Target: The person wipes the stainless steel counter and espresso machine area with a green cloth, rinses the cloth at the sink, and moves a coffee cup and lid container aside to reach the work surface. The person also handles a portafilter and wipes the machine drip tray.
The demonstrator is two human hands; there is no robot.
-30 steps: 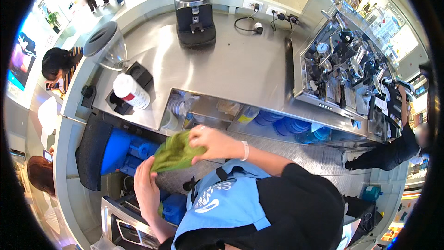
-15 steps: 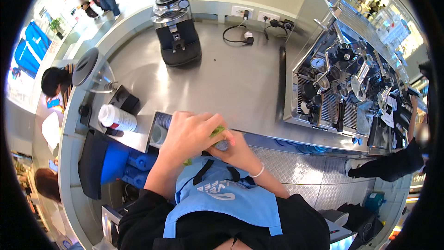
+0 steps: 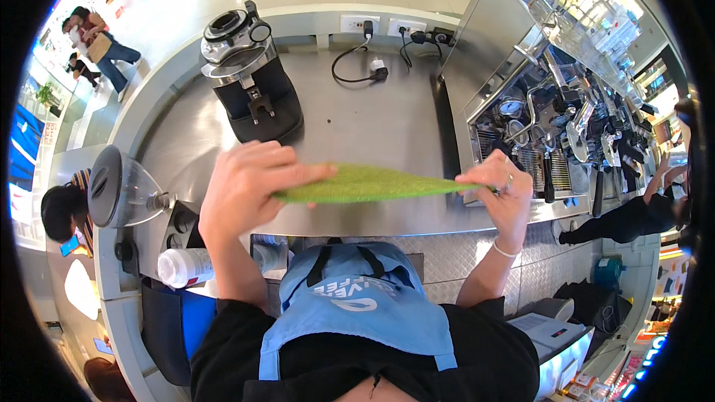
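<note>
A green cloth is stretched level between my two hands, above the near part of the steel counter. My left hand grips its left end with fingers curled over it. My right hand, with a ring and a white wristband, pinches the narrow right end. Beyond the cloth, left of centre, stands a black and silver coffee grinder. Right of my right hand is an espresso machine with several handles. A blue apron covers my front.
A clear hopper and a white canister stand at the left. Plugs and cords lie at the back. A person in black is at the right. People walk outside; another person is by the left wall.
The bunched green cloth is now pulled out straight and raised over the counter. My hands have moved apart, the left leftward and the right to the right.
</note>
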